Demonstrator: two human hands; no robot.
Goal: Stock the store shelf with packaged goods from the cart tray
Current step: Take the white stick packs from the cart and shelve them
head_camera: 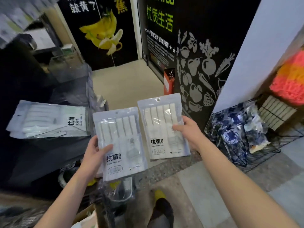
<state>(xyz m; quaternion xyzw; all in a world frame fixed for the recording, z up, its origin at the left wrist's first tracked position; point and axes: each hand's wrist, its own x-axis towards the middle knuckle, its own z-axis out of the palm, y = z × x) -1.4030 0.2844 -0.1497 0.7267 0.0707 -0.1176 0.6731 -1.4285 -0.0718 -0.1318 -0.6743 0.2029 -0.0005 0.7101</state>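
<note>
I hold two matching clear packages of white folded cloths upright above the floor. My left hand [95, 151] grips the left edge of the nearer package [121, 145], thumb across its front. My right hand [189, 130] pinches the right edge of the other package [162, 127], which is slightly higher and farther away. A small stack of the same packages [47, 120] lies flat on the dark cart tray [32, 150] at the left. The two held packages do not touch each other.
A black wire floor basket [233, 134] with blue and clear bags stands at the right by a white pillar [263, 46]. Orange and pink goods [291, 79] sit above it. Black printed wall panels [202, 55] stand ahead, with beige floor between them. My shoe [160, 195] is below.
</note>
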